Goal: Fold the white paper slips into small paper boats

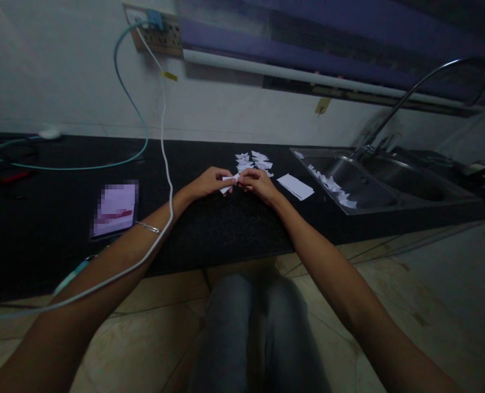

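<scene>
Between my two hands, just above the black counter (222,229), is a small folded piece of white paper (228,186). My left hand (208,182) pinches its left part, with the thumb on top. On the other end, the thumb and fingers of my right hand (258,183) are closed. Behind my hands lie several folded white paper pieces (260,159) in two rows. A stack of flat white paper slips (295,186) rests to the right of my right hand. More folded paper pieces (331,185) line the left rim of the sink.
A steel sink (410,206) with a curved faucet (414,90) is at the right. A tablet or phone (115,210) lies left of my left forearm. A white cable (165,158) hangs from the wall outlet (156,30) across that forearm; a teal cable (122,82) loops over the counter.
</scene>
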### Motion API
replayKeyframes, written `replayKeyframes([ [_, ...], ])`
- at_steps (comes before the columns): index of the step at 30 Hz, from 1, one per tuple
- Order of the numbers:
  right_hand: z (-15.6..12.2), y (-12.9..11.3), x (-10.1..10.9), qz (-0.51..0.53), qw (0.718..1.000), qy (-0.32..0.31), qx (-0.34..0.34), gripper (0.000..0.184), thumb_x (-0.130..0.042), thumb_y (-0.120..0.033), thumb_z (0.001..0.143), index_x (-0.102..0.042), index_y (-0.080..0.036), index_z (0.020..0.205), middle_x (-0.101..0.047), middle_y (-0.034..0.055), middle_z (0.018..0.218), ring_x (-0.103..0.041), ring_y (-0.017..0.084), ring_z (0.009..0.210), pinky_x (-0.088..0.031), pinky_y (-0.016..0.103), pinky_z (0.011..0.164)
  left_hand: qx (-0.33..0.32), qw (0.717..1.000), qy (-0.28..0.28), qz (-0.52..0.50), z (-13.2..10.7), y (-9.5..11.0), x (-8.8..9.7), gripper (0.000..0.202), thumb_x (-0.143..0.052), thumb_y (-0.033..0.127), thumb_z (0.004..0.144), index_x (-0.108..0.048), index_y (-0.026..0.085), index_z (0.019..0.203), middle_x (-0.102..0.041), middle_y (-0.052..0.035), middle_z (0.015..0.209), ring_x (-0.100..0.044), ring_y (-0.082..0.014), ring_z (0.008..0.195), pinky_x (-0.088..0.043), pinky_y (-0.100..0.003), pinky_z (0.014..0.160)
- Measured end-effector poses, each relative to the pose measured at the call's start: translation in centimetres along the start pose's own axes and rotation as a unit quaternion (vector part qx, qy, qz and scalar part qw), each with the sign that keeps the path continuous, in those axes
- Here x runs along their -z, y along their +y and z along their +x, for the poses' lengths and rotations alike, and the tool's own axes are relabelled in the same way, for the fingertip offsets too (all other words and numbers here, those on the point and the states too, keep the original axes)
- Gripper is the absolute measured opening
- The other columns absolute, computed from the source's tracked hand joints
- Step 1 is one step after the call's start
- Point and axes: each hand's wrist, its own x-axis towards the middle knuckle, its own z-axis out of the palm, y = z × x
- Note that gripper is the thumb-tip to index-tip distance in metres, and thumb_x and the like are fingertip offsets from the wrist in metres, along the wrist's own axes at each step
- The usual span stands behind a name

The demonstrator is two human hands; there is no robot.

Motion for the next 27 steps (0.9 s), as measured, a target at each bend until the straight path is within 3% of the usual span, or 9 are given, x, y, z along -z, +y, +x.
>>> replayKeyframes([
  [6, -0.1, -0.3, -0.3, -0.047, 0.995, 0.046, 0.069, 0.03, -0.077, -0.042, 0.071, -0.064, -0.023, 0.089, -0.065, 0.0019, 0.091, -0.058, 0.015, 0.074, -0.05, 0.028, 0.063, -0.015, 0.999, 0.015, 0.038, 0.1, -0.2, 0.1, 0.03, -0.066, 0.041, 0.086, -0.071, 0.014, 0.074, -0.068, -0.0032, 0.065, -0.056, -0.0089, 0.057, -0.038, -0.019, 0.053],
  [13, -0.2, -0.3, -0.2, -0.109, 0.988, 0.049, 0.1, 0.029, -0.073, -0.046, 0.078, -0.073, -0.021, 0.09, -0.071, 0.0074, 0.098, -0.062, 0.02, 0.086, -0.051, 0.031, 0.067, -0.012, 0.999, 0.016, 0.039, 0.0, 0.2, -0.1, 0.033, -0.065, 0.044, 0.087, -0.071, 0.013, 0.076, -0.068, -0.0046, 0.067, -0.057, -0.0087, 0.057, -0.04, -0.019, 0.054],
  [23, 0.2, 0.2, -0.1, -0.158, 0.984, 0.02, 0.085, 0.027, -0.069, -0.045, 0.081, -0.069, -0.018, 0.078, -0.067, 0.0035, 0.077, -0.058, 0.017, 0.075, -0.045, 0.03, 0.069, 0.013, 0.999, 0.021, 0.047, 0.3, -0.3, -0.5, 0.034, -0.066, 0.046, 0.086, -0.067, 0.012, 0.082, -0.068, -0.0053, 0.067, -0.058, -0.0098, 0.053, -0.042, -0.02, 0.05],
  [25, 0.4, 0.5, 0.0, -0.161, 0.983, 0.018, 0.09, 0.027, -0.067, -0.044, 0.082, -0.066, -0.018, 0.076, -0.064, 0.003, 0.075, -0.056, 0.018, 0.076, -0.045, 0.03, 0.07, 0.015, 0.998, 0.051, 0.028, 0.4, -0.3, -0.7, 0.029, -0.067, 0.042, 0.085, -0.065, 0.013, 0.089, -0.067, -0.0046, 0.069, -0.059, -0.0101, 0.054, -0.043, -0.021, 0.05],
  [27, 0.6, 0.9, 0.3, -0.147, 0.983, 0.055, 0.099, 0.027, -0.065, -0.045, 0.083, -0.063, -0.019, 0.077, -0.062, 0.0037, 0.078, -0.056, 0.019, 0.079, -0.046, 0.031, 0.069, 0.013, 0.995, 0.097, -0.003, 0.6, -0.5, -0.8, 0.027, -0.069, 0.037, 0.084, -0.062, 0.015, 0.098, -0.067, -0.0029, 0.07, -0.059, -0.0102, 0.055, -0.044, -0.021, 0.05],
])
